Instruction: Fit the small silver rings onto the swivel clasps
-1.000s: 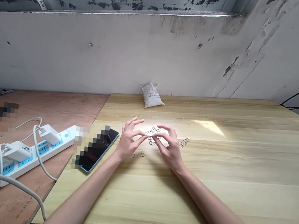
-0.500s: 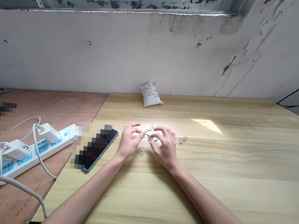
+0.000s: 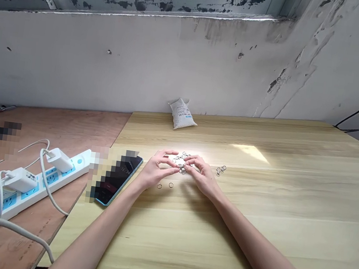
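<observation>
My left hand [image 3: 156,170] and my right hand [image 3: 204,177] meet low over the pale wooden table. The thumb and forefinger of each are closed in a pinch at small silvery metal pieces [image 3: 182,169] between the fingertips; their exact kind is too small to tell. Just behind the fingers lies a loose pile of small metal rings and fittings [image 3: 182,155], partly covered by my hands. Nearer to me, a single ring [image 3: 171,185] rests beside another ring [image 3: 159,186]. Right of my right hand sits a small cluster of linked metal pieces [image 3: 220,171].
A phone [image 3: 119,179] lies left of my left forearm. On the brown board further left, a white power strip [image 3: 78,163] carries plugged-in chargers and cables [image 3: 22,226]. A white labelled bag [image 3: 182,115] stands against the wall at the back.
My hands have come closer together, and their fingertips now meet over the metal pieces. The left hand has shifted slightly right. The phone's screen now shows a clock.
</observation>
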Demonstrator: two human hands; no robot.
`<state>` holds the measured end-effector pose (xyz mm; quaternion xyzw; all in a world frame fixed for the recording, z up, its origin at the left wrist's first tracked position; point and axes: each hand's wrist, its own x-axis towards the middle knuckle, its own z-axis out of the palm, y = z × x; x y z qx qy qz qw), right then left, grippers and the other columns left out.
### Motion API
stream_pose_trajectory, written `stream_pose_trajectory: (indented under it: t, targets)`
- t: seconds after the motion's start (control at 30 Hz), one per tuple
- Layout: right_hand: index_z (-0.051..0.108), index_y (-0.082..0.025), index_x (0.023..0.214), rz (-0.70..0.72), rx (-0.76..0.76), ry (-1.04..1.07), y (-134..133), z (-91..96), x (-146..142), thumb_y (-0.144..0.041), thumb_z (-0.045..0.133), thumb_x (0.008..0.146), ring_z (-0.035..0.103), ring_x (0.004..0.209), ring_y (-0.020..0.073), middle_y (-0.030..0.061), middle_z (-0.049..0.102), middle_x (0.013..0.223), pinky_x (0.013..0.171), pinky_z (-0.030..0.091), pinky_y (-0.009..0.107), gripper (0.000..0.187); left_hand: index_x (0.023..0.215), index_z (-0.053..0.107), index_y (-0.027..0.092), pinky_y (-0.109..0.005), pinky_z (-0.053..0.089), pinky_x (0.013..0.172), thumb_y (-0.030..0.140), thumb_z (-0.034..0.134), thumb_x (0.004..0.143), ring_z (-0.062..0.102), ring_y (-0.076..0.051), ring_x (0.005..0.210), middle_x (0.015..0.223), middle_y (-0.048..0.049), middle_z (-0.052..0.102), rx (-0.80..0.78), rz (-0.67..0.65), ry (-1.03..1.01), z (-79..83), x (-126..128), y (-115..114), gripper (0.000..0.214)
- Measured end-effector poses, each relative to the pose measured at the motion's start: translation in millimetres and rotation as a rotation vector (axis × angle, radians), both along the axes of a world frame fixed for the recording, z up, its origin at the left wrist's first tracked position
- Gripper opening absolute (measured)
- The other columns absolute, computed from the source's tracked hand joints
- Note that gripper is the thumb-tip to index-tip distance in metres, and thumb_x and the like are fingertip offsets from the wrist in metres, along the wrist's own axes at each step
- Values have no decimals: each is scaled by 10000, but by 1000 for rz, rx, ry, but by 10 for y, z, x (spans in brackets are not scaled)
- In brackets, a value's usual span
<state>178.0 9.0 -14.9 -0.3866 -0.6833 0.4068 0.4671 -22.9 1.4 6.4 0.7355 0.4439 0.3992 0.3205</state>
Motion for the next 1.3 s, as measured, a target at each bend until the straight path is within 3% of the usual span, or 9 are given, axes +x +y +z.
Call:
stream_pose_trajectory:
  t: [0.1, 0.3, 0.47, 0.63, 0.8, 0.9, 1.13, 1.2, 1.3]
  targets:
    - [640, -229, 779, 47, 30, -66, -21, 36, 9, -349, 554, 898, 554, 1089, 226, 59, 646, 1054, 987, 426, 448, 189, 752, 741, 251, -468, 393, 1096, 346, 734, 783, 524, -235, 1252, 1266, -50, 619, -9, -24, -11, 4, -16, 1, 100]
    - [656, -237, 824, 102, 90, -111, -45, 107, 34, -336, 528, 919, 563, 1105, 231, 60, 652, 1081, 972, 441, 447, 188, 937, 760, 287, -461, 453, 1059, 408, 715, 794, 529, -259, 1265, 1310, -63, 593, -91, -72, -9, 24, -30, -2, 192]
    - [657, -243, 847, 135, 80, -76, -48, 104, 55, -375, 528, 928, 544, 1148, 229, 63, 626, 1113, 1011, 418, 452, 201, 866, 765, 281, -451, 480, 1044, 369, 713, 804, 536, -264, 1267, 1312, -64, 592, -173, -137, -74, 34, -28, -9, 119]
    - [665, -247, 869, 164, 48, -58, -65, 113, 58, -403, 541, 923, 522, 1172, 230, 63, 605, 1137, 1025, 405, 450, 207, 824, 723, 229, -429, 518, 995, 346, 758, 757, 581, -262, 1217, 1342, -64, 568, -331, -204, -264, 78, 11, -43, 139]
    - [650, -237, 818, 158, 15, -8, -51, 130, 59, -403, 557, 907, 535, 1154, 234, 62, 611, 1119, 1031, 392, 455, 211, 774, 704, 195, -442, 497, 1006, 366, 739, 774, 603, -268, 1185, 1331, -88, 578, -335, -159, -280, 67, -5, -26, 174]
    - [646, -229, 795, 137, -20, -1, -31, 117, 62, -393, 557, 899, 547, 1123, 231, 62, 617, 1098, 990, 417, 434, 213, 786, 705, 210, -452, 458, 1039, 350, 705, 813, 574, -258, 1217, 1311, -76, 592, -205, -117, -162, 44, -34, 4, 143]
    - [634, -229, 760, -50, 12, -102, -10, 6, -12, -354, 571, 861, 549, 971, 233, 55, 645, 917, 913, 427, 421, 172, 782, 667, 207, -492, 357, 1086, 164, 603, 873, 449, -271, 1319, 1252, -70, 626, 523, 62, 517, 6, 46, -17, 120]
    - [633, -229, 757, -75, 5, -103, -19, -4, -35, -347, 568, 857, 538, 968, 233, 55, 645, 900, 903, 424, 411, 168, 786, 656, 195, -481, 355, 1087, 141, 575, 880, 458, -271, 1313, 1273, -79, 617, 621, 79, 612, -2, 71, -32, 135]
    - [638, -225, 766, -64, -42, -70, -34, 10, -45, -354, 565, 856, 537, 965, 229, 56, 638, 912, 883, 425, 394, 173, 806, 651, 190, -467, 380, 1067, 171, 599, 863, 447, -282, 1316, 1287, -91, 597, 635, 114, 601, -9, 65, -36, 79]
